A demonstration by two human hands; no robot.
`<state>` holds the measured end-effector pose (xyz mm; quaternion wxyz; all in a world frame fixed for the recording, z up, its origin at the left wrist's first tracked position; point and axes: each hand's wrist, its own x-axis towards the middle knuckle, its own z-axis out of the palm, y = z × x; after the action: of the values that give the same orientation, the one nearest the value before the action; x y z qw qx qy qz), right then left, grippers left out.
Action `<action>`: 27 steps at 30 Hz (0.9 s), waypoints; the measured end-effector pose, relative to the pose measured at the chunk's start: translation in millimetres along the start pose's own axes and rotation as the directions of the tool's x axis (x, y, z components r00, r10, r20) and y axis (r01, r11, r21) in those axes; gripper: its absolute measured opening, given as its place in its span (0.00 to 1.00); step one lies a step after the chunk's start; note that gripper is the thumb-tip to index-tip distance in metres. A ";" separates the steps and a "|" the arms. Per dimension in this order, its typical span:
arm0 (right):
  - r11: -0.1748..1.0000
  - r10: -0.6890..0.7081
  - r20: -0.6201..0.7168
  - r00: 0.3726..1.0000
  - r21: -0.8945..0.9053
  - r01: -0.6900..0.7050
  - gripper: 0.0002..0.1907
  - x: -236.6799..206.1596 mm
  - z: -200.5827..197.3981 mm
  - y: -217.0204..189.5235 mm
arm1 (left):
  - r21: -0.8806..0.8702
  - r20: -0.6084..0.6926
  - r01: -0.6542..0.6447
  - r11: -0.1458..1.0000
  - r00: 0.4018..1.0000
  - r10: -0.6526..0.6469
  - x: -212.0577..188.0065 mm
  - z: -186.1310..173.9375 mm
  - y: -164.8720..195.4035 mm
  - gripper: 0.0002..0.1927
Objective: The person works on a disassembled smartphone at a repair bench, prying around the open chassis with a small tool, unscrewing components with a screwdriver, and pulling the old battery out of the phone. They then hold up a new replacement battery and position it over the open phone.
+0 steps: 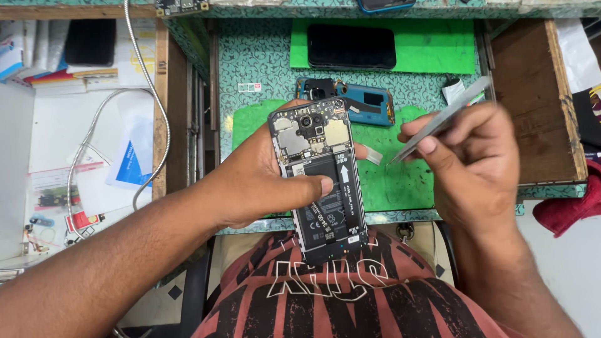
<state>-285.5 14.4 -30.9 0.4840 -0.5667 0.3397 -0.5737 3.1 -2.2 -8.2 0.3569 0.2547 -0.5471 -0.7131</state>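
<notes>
Black and bare-backed, the opened phone (pixel 319 181) sits in the left hand (pixel 263 181), thumb pressed on its battery, held above the green mat (pixel 400 181) on the tabletop (pixel 250 56). The right hand (pixel 476 163) has its grip closed on metal tweezers (pixel 438 125), tips just beside the phone's right edge. A blue back cover (pixel 369 103) lies behind

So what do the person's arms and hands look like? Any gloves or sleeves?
No gloves: the left hand and the right hand are both bare, with short fingernails. No rings, watch or bracelets show. Both forearms are bare too, with no sleeve reaching down as far as the picture shows. Lower down you can see the shirt, reddish with dark streaks and big white outlined letters.
</notes>
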 end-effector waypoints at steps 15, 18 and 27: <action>0.988 0.009 -0.074 0.997 0.157 0.002 0.18 5.2 31.6 -7.8 | -0.024 0.113 0.006 1.000 0.994 -0.003 4.5 4.4 1.4 0.37; 0.996 -0.041 -0.050 0.998 0.080 0.045 0.18 3.0 32.3 -7.1 | -0.085 0.104 0.020 0.996 0.995 -0.011 4.4 4.0 -1.1 0.38; 0.961 -0.201 0.008 0.979 -0.193 0.199 0.19 -2.4 38.5 -11.7 | -0.129 0.094 0.045 0.991 0.995 -0.033 4.4 3.5 -2.2 0.38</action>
<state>-250.0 26.2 -15.8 0.3643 -0.6390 0.3375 -0.5874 -2.7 -3.2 -9.2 0.3333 0.2082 -0.5101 -0.7651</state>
